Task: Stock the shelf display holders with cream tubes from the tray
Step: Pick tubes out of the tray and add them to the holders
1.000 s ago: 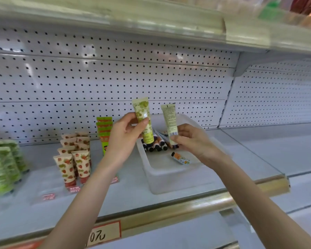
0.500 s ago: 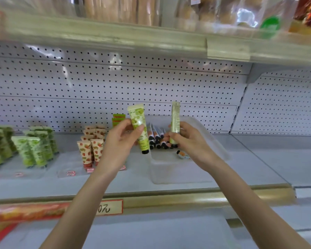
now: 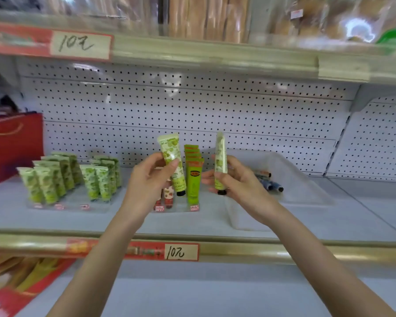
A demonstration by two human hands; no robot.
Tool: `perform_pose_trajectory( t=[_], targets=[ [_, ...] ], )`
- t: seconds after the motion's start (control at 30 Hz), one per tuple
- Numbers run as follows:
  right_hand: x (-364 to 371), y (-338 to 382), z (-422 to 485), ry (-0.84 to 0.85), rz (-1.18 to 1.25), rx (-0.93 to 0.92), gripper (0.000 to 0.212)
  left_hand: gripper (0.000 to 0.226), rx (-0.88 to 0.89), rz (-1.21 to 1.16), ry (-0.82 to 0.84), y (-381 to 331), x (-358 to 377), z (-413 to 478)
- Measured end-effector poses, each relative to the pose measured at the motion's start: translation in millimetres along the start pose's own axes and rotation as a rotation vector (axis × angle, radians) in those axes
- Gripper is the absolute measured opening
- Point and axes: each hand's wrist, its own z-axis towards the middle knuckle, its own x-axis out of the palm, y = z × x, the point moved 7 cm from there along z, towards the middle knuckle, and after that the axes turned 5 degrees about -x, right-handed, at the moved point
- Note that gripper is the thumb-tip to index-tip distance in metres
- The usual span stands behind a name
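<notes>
My left hand [image 3: 146,179] pinches a pale green leaf-print cream tube [image 3: 172,159], held upright with its black cap down. My right hand [image 3: 240,181] grips a second green tube [image 3: 220,161], turned edge-on, cap down. Both hang in front of the shelf, just left of the clear plastic tray [image 3: 306,193]. A few dark-capped tubes [image 3: 270,183] lie inside the tray. Clear display holders [image 3: 62,205] on the left carry rows of matching green tubes [image 3: 50,179]. Strawberry-print tubes [image 3: 168,195] and bright green tubes [image 3: 193,179] stand in holders behind my hands.
A red bag [image 3: 12,145] sits at the shelf's far left. A gold rail with a "10" price tag [image 3: 181,251] runs along the shelf's front edge. The upper shelf [image 3: 215,53] overhangs close above. Bare shelf surface [image 3: 364,207] lies to the right of the tray.
The view has swung left, bringing the green tube holders and red bag into sight. Both hands have carried their tubes leftward, away from the tray, and now sit before the bright green tubes.
</notes>
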Motion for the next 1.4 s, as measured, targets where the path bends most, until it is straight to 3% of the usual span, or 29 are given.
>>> perform_pose_trajectory(
  t=[0.33,0.47,0.77,1.0,1.17,1.27,1.4],
  targets=[
    [115.7,-9.4,44.3,0.012,-0.197,-0.081,0.017,0.006,-0.02,0.02,0.039,17.5,-121.6,28.7],
    [157.2,-18.1,59.3,0.001,-0.159,-0.086,0.022,0.006,-0.032,0.043,0.055,26.7,-162.9,38.9],
    [208.1,-43.4,81.4,-0.017,-0.144,-0.04,0.012,0.005,-0.073,0.063,0.018,48.8,-246.8,55.7],
    [211.3,-60.3,101.5,0.017,-0.302,-0.053,0.009,0.006,-0.114,0.06,-0.013,66.9,-259.3,65.1],
    [200.5,-78.0,121.7,-0.025,-0.287,-0.006,0.027,0.011,-0.125,0.08,-0.032,76.6,-259.3,72.8],
    [204.6,-85.5,128.5,-0.037,-0.229,0.005,0.018,0.011,-0.135,0.069,-0.026,83.9,-260.4,74.0],
    [215.1,-100.7,132.3,-0.056,-0.226,0.031,0.022,0.012,-0.164,0.079,-0.02,96.3,-266.1,75.6]
  ],
)
